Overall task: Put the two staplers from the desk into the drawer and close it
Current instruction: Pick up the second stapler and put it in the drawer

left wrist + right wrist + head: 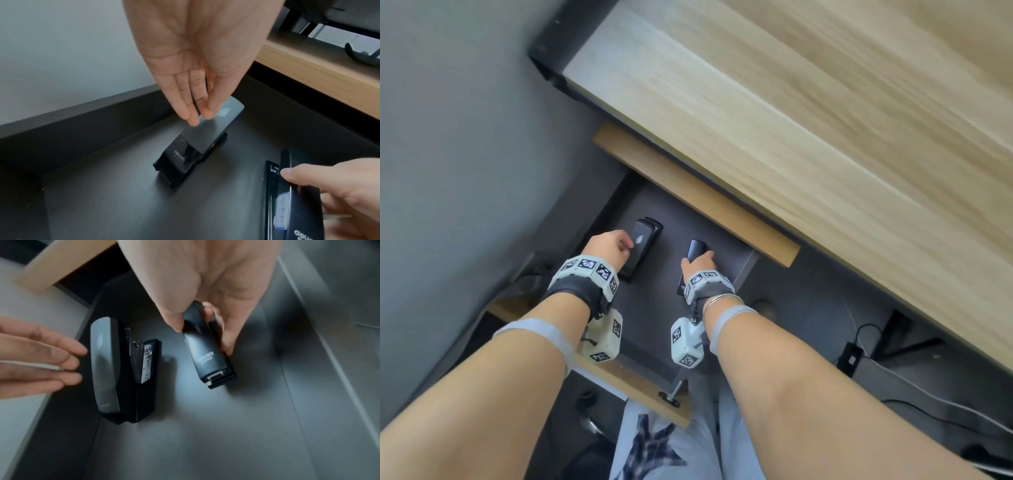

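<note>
I see the open drawer (664, 219) under the bench (808, 137), with both staplers lying side by side on its floor, long ways pointing away from me. My left hand (607, 250) is flat and loose, fingertips on the bigger stapler (642, 245); my right hand (700, 263) holds the thin stapler (695, 250) by its sides. The drawer front (633, 383) sits close below both wrists, so I think either hand can push it shut.

An office: wooden desk (791, 120), drawer (654, 308), staplers (640, 246).

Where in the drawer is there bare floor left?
Free: the drawer floor nearer the person than both staplers, and right of the slim stapler. Crowded: the strip between it and the larger stapler, with the right hand and left hand close.
</note>
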`<state>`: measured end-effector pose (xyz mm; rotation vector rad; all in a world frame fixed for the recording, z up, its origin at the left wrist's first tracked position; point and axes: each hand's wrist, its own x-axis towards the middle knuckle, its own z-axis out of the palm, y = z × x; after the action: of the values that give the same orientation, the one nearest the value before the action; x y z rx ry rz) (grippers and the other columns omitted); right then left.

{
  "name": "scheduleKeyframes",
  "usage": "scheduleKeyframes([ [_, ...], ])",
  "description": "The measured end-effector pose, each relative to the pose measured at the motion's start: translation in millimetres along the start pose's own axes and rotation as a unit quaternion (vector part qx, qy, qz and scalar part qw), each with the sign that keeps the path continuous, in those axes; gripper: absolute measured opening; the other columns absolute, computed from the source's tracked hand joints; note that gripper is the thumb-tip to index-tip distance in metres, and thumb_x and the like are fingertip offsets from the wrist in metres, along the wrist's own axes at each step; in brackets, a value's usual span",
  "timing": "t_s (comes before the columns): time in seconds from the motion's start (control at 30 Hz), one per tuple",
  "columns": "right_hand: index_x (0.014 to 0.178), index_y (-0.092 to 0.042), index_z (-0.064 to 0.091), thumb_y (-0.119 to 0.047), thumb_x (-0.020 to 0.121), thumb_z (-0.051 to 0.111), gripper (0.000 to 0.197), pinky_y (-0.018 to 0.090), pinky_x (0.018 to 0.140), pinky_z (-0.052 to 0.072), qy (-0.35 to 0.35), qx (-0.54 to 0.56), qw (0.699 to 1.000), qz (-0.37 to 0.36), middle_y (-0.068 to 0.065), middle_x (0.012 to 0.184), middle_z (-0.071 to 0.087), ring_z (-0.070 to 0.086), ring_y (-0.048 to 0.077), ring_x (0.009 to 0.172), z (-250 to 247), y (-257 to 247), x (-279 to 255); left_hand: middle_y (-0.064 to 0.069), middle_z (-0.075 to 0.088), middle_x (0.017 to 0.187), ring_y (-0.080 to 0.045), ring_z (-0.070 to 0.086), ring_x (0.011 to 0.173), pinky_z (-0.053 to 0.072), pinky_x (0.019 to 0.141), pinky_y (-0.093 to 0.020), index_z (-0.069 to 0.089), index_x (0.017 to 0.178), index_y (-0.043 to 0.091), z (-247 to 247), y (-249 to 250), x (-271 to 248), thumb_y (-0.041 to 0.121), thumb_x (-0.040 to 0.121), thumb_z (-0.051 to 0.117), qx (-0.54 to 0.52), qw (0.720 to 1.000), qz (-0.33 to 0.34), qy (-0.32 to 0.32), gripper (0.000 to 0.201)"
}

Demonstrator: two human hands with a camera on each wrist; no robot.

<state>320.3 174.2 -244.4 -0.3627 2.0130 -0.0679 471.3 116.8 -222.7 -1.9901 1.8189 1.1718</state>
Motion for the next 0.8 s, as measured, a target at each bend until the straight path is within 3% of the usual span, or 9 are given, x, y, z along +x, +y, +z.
scheduleKeyframes([
  [0.1,0.132,-0.003,0.034,-0.024,0.096,0.051,0.046,0.036,0.093,0.047,0.009,0.0,1.0,0.008,0.018,0.133,0.056,0.058,0.034,0.119,5,3,6,-0.009,0.07,0.097,-0.02,0.055,0.08,0.039,0.073,-0.023,0.068,0.098,0.011,5,-3,5,0.005,0.084,0.051,-0.002,1.0,0.002,0.004,0.023],
  [0.23,0.135,-0.002,0.034,-0.025,0.095,0.052,0.049,0.038,0.097,0.045,0.025,-0.011,1.0,0.009,0.019,0.138,0.05,0.052,0.034,0.126,14,3,10,-0.002,0.061,0.084,-0.02,0.054,0.077,0.037,0.071,-0.022,0.068,0.097,0.01,10,-6,5,0.003,0.084,0.051,-0.011,1.0,0.0,0.002,0.022],
  [0.5,0.136,-0.002,0.035,-0.028,0.096,0.05,0.05,0.039,0.097,0.046,0.022,-0.079,0.997,-0.01,0.017,0.14,0.048,0.051,0.034,0.128,2,3,5,-0.002,0.061,0.085,-0.021,0.054,0.078,0.037,0.071,-0.023,0.067,0.097,0.01,9,-15,-4,0.002,0.084,0.049,-0.006,1.0,-0.026,-0.008,0.024],
  [0.63,0.132,-0.003,0.041,-0.025,0.099,0.04,0.04,0.037,0.09,0.048,0.048,-0.184,0.977,-0.096,0.017,0.134,0.053,0.054,0.034,0.122,-28,-7,-14,-0.011,0.07,0.097,-0.024,0.057,0.08,0.039,0.071,-0.024,0.067,0.097,0.01,3,-18,-22,0.003,0.084,0.049,-0.01,0.998,-0.054,-0.011,0.024],
  [0.7,0.126,-0.003,0.048,-0.02,0.099,0.035,0.035,0.034,0.08,0.046,0.054,-0.237,0.958,-0.153,0.018,0.126,0.059,0.058,0.035,0.115,-46,-17,-29,-0.011,0.072,0.103,-0.029,0.063,0.089,0.044,0.075,-0.025,0.068,0.097,0.011,0,-16,-33,0.004,0.083,0.049,-0.013,0.998,-0.066,-0.004,0.024],
  [0.8,0.121,-0.006,0.054,-0.014,0.097,0.036,0.031,0.031,0.074,0.046,0.064,-0.296,0.922,-0.242,0.017,0.117,0.065,0.064,0.035,0.1,-72,-33,-57,-0.012,0.072,0.106,-0.032,0.065,0.098,0.048,0.082,-0.028,0.069,0.096,0.014,-4,-14,-50,0.007,0.083,0.048,-0.016,0.996,-0.087,0.008,0.026],
])
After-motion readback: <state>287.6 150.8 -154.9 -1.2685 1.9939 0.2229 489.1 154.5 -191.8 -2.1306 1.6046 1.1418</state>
